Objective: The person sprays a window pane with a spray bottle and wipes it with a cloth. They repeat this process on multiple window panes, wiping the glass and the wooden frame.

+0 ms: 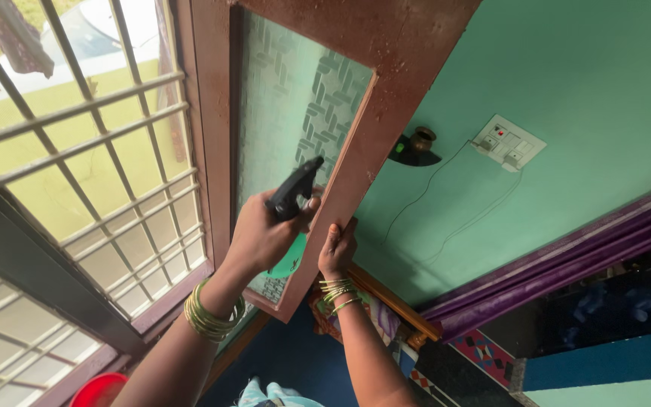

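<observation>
Far left of the window shutter: one metal grille with many thin bars, bright grass behind it. One dark cloth hanging up by the grille's top. One red round thing low down, under the grille, mostly cut off.

At the shutter: one brown wooden frame swung open, with one pane of bumpy patterned glass inside it. In front of the glass, one left hand, fingers wrapped tight around one spray bottle with a black trigger top and a green body peeking out below the palm. Nozzle pointing at the glass, very near it. One bunch of green and gold bangles on that wrist.

Just right of that, one right hand, fingers curled over the shutter's lower wooden edge, pinching it. A second bunch of bangles on this wrist.

Right of the shutter: one green wall. On it, one small dark shelf with one little brown pot, partly hidden by the shutter's edge. Further right, one white switch board with one thin wire hanging down. Below, one purple door frame.
</observation>
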